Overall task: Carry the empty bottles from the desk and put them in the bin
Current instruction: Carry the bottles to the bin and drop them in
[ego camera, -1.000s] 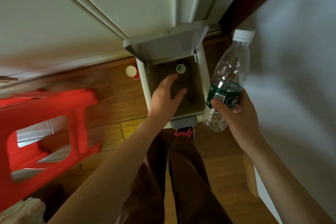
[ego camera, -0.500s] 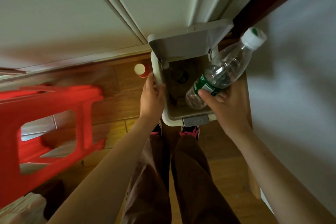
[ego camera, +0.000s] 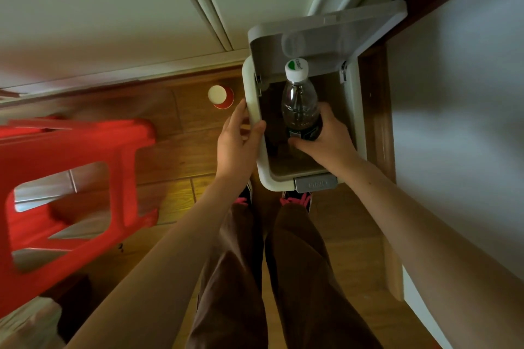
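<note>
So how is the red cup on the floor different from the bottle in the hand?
The small red paper cup stands alone on the wooden floor, left of the bin; the clear plastic bottle is held over the open grey bin by the right hand. The cup is short and open-topped; the bottle is taller, with a white cap. Both look empty.

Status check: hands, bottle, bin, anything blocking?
Left hand grips bin rim. Right hand holds bottle inside opening, cap up. Lid open, nothing blocking.
</note>
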